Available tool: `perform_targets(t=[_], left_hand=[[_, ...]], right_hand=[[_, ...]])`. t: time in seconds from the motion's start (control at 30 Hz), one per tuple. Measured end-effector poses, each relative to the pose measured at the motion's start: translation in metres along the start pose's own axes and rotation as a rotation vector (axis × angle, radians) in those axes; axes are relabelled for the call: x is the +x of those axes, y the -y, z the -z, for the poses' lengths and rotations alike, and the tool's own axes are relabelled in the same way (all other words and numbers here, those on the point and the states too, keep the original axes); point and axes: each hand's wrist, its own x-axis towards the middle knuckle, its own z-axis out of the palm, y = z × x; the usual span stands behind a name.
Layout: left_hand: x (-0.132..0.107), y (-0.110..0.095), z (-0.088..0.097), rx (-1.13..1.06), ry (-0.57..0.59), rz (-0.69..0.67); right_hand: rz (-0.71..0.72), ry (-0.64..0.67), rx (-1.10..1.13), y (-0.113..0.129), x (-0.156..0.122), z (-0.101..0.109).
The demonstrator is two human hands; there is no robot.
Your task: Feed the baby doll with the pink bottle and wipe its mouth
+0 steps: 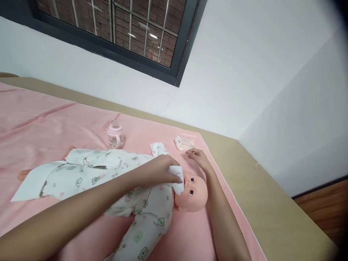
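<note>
A baby doll [193, 194] in a white printed sleepsuit lies on its back on a pink blanket [38, 123], head to the right. My left hand [160, 170] is closed on a white wipe [177, 183] and presses it against the doll's mouth and chin. My right hand [198, 157] rests beyond the doll's head with its fingers stretched out, close to a small wipe packet [184, 142]. The right hand holds nothing.
A pink baby bottle [116, 135] stands upright behind the doll's body. A small white cloth [158, 148] lies near the doll's shoulder. The blanket covers a beige surface [261, 195] set against a white wall under a dark-framed window [116, 25]. Wooden floor shows at the right.
</note>
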Motion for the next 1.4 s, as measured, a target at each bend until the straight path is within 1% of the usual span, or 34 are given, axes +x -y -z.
perform_targets(t=[0.03, 0.1, 0.2, 0.43, 0.67, 0.8, 1.07, 1.4], left_hand=[[0.000, -0.001, -0.001, 0.018, -0.010, -0.006], [0.000, -0.002, -0.004, 0.053, -0.014, -0.019], [0.001, 0.002, -0.006, 0.118, 0.003, -0.014], [0.003, 0.008, -0.010, 0.229, -0.012, -0.058], [0.002, -0.004, -0.013, 0.308, -0.022, -0.056], [0.002, -0.008, -0.015, 0.390, -0.043, -0.097], [0.006, 0.006, -0.014, 0.404, -0.100, -0.163], [0.007, 0.011, -0.013, 0.412, -0.121, -0.180]], right_hand=[[-0.032, 0.001, 0.007, -0.014, 0.003, -0.001], [-0.050, -0.005, -0.028, -0.035, 0.005, -0.003], [-0.017, -0.011, -0.082, -0.049, 0.005, -0.005], [-0.015, -0.012, -0.142, -0.049, 0.004, -0.004], [-0.016, -0.019, -0.142, -0.052, 0.004, -0.003], [-0.009, -0.015, -0.128, -0.055, 0.005, -0.003], [-0.038, -0.027, -0.133, -0.052, 0.006, -0.004], [-0.050, -0.029, -0.098, -0.052, 0.005, -0.004]])
